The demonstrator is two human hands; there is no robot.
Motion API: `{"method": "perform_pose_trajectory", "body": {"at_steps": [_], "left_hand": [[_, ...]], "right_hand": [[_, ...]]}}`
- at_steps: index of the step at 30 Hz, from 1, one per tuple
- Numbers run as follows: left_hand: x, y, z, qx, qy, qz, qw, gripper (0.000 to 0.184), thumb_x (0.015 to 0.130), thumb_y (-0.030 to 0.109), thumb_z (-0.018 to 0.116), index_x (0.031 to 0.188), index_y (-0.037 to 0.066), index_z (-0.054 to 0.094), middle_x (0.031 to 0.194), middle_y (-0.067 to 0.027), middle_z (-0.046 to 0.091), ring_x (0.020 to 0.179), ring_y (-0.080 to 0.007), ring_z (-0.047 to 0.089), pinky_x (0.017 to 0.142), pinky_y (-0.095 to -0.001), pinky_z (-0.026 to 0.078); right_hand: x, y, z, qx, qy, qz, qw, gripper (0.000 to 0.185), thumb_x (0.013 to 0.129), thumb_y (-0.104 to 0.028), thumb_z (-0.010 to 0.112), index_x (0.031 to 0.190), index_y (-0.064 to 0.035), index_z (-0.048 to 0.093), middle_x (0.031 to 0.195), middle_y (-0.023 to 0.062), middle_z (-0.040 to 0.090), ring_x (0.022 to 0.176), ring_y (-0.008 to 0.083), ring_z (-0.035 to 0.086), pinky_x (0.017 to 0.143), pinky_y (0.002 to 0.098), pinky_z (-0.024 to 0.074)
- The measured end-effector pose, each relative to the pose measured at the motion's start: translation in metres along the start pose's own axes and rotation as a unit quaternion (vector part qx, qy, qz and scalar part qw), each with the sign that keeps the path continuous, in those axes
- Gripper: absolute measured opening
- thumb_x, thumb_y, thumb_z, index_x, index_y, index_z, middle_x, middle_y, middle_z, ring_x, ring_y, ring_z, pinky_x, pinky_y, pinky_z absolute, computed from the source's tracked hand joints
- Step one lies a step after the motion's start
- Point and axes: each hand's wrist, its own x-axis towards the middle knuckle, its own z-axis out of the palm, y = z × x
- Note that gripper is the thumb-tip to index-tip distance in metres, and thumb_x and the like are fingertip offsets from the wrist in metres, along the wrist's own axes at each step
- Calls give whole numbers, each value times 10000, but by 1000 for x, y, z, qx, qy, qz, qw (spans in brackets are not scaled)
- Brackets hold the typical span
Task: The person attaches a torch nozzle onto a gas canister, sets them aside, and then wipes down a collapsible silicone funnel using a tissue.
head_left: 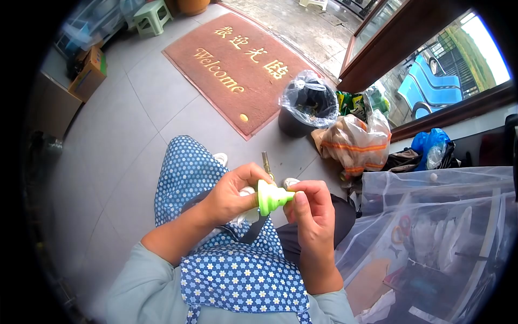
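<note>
Between my two hands is a light green, ribbed, funnel-shaped piece (271, 198), wide at its left end and narrow at its right. My left hand (236, 195) grips the wide rim between thumb and fingers. The fingertips of my right hand (311, 209) pinch the narrow tip. Just beyond the green piece, a metal rod-like object (266, 163) points upward; its lower part is hidden behind the piece and my fingers. A blue flowered apron (237, 278) covers my lap and chest.
A black bin (294, 125) with a clear liner stands ahead, beside a red welcome mat (232, 65). Stuffed plastic bags (356, 143) lie to its right. A table under a clear sheet (431, 237) is at my right. A green stool (152, 19) stands at the far left.
</note>
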Motion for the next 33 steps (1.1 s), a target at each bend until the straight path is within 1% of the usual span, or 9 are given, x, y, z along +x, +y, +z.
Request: {"method": "perform_pose_trajectory", "body": {"at_steps": [5,8,10,11,13,16,19,24,33], "left_hand": [[-4,8,6,-23,-7,-9,1000,192,916,124,700,1067,49,608,1029,-28,611,991,-109,589,908,-288,462],[-7,16,10,-29,2,-23,999,193,913,122,703,1064,49,608,1024,-26,612,988,-108,589,905,-288,462],[-8,17,11,-33,6,-30,999,193,911,119,705,1063,49,610,1023,-27,614,985,-107,589,904,-286,462],[-9,17,11,-14,15,-19,1000,186,912,111,701,1064,48,614,1023,-28,616,981,-105,589,898,-282,462],[-10,17,11,4,23,-8,1000,180,913,102,697,1065,47,618,1022,-30,618,976,-103,589,892,-278,463],[-10,17,12,30,29,9,999,170,915,86,688,1068,46,625,1021,-32,623,968,-100,588,880,-269,462],[-11,18,12,50,26,30,998,169,916,75,682,1073,45,628,1018,-34,626,962,-97,588,873,-264,464],[-10,19,10,114,14,69,991,179,903,40,673,1078,47,635,1027,-40,638,966,-109,596,883,-273,464],[-10,20,9,130,8,85,988,190,891,12,664,1077,49,646,1031,-45,641,981,-122,602,889,-278,465]], "right_hand": [[-2,-2,-1,38,-14,-4,999,151,1012,-140,557,1088,-9,550,809,15,568,670,61,494,601,195,397],[-3,0,-5,65,-33,7,997,151,1001,-113,564,1111,-12,537,904,44,575,707,70,508,625,197,411],[-1,2,-4,91,-50,-56,993,202,965,-61,594,1149,-23,517,1097,89,533,849,100,525,715,228,434],[0,0,-4,90,-49,-56,993,202,965,-61,594,1149,-23,517,1097,89,533,849,100,525,715,228,434],[1,-4,-4,144,-94,-54,984,308,902,11,628,1177,-39,500,1244,107,441,1008,139,499,823,270,431],[0,-3,-10,174,-135,-10,975,374,850,61,646,1176,-49,499,1256,105,422,1089,157,466,904,295,404],[0,-2,-7,193,-136,-3,972,385,830,84,648,1158,-54,500,1225,101,434,1103,159,458,933,298,391],[1,-2,-6,174,-139,-21,975,369,825,92,647,1130,-57,501,1198,102,439,1121,169,445,954,307,380],[0,-2,-5,174,-132,-17,976,357,818,106,649,1101,-56,505,1179,102,443,1141,180,438,997,329,378]]}}
